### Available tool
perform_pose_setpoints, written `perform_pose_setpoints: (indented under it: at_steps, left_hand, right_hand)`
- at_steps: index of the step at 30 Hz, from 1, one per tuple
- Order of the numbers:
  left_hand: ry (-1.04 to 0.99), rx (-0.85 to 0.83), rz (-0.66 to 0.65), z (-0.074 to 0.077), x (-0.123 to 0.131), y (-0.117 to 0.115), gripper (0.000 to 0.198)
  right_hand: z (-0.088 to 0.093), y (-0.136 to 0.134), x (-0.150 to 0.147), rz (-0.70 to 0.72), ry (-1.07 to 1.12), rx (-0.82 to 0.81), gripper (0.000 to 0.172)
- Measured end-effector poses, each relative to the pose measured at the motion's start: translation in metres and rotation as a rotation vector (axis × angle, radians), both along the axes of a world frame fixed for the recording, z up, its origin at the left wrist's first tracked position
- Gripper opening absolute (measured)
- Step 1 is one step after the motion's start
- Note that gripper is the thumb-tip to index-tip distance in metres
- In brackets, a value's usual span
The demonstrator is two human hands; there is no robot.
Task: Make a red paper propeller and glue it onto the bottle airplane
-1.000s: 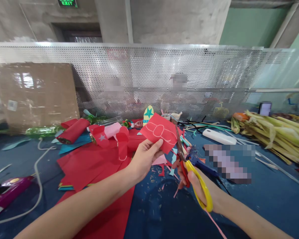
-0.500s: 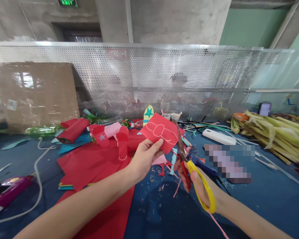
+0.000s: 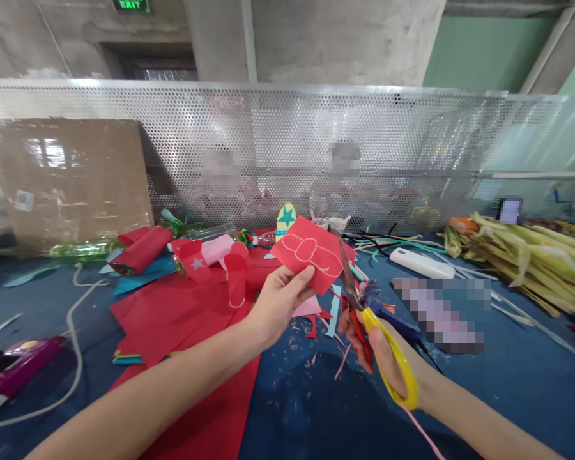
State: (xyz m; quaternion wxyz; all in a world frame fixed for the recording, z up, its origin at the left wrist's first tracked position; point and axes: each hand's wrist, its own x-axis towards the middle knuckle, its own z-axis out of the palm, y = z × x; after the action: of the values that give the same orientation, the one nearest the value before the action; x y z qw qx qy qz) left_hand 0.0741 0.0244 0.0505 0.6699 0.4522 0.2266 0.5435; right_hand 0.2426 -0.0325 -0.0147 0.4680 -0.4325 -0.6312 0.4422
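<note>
Between thumb and fingers, my left hand pinches a red piece of paper by its lower edge. A bow shape is drawn on the paper in pale lines. My right hand grips yellow-and-red-handled scissors, the fingers through the loops. The scissor blades point up and lie along the paper's right edge; whether they touch it I cannot tell. A pink strip hangs from the yellow handle. Below the hands, small paper scraps are scattered on the blue table.
Red paper sheets and red-wrapped rolls lie at left, near a purple power strip with a white cord. At right are a white tool-like object, a blurred phone-like item and dried corn husks. A perforated metal screen stands behind.
The scissors and my right hand have shifted very slightly to the right and down. My left hand and the red paper stay almost in place.
</note>
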Motion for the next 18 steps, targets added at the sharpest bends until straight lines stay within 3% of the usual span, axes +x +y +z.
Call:
perform_pose_setpoints:
  at_steps: [7,14,18]
  left_hand:
    - [0.004,-0.002,0.014,0.001,-0.002,0.001,0.022]
    - [-0.002,-0.009,0.024,0.003,-0.004,0.002,0.020]
    - [-0.011,-0.020,0.050,0.005,-0.004,0.002,0.020]
  right_hand:
    - [0.001,-0.002,0.004,-0.003,-0.018,0.022,0.061]
    - [0.022,-0.006,0.002,0.012,-0.071,0.028,0.064]
    - [0.023,-0.007,0.003,0.022,-0.151,0.085,0.062]
